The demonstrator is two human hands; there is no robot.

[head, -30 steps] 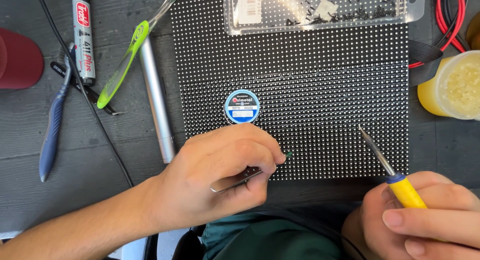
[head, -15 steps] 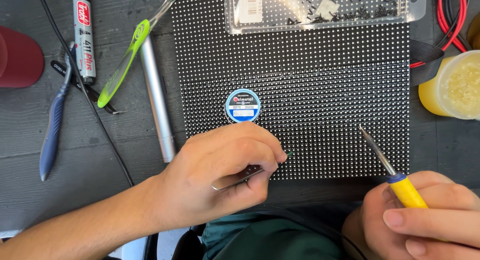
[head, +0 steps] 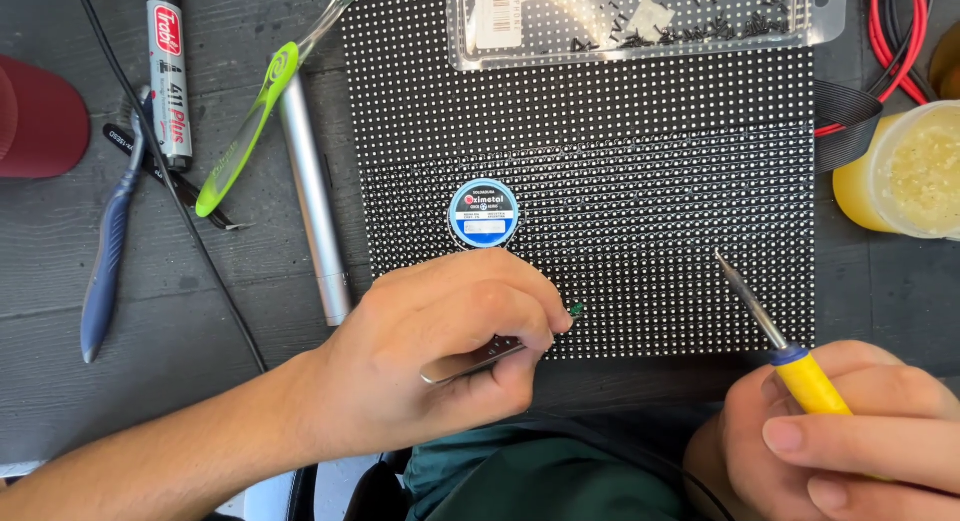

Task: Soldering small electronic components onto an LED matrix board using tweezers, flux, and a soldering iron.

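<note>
tiny part at panel edge, hot tip close by – slip risk

left hand (head: 450, 346) fingers pinched tight on metal tweezers (head: 470, 361), tips at a tiny green part (head: 577, 308) sitting on the led panel (head: 620, 181) near its lower edge. right hand (head: 850, 441) wrapped shut round the yellow-handled soldering iron (head: 770, 331), tip hovering above the panel, apart from the part, to its right.

risks, as judged from here: part is very small, so if the pinch eases or twists it could flick off the tweezers & get lost among the dot rows or off the near edge. iron tip coming in at a slant could touch neighbouring leds & bridge or scorch them. left fingers are near the part, burn risk if the iron overshoots. solder spool (head: 484, 213) lies just above the left hand, could get nudged. flux tub (head: 905, 171) at far right is well apart from the hands, low risk.
</note>
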